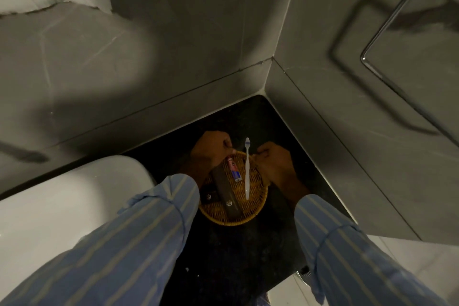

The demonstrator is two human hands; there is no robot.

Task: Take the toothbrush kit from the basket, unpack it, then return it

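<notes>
While the white plastic toothbrush [247,169] lies across the round woven wicker basket [232,216], long axis twelve-to-six, the right hand [273,160] at three o'clock is nearer; both it and the left hand [213,148] curl loosely, contents unclear.

white toothbrush [247,169], toothpaste tube [234,169], in wicker basket [233,218]
</notes>
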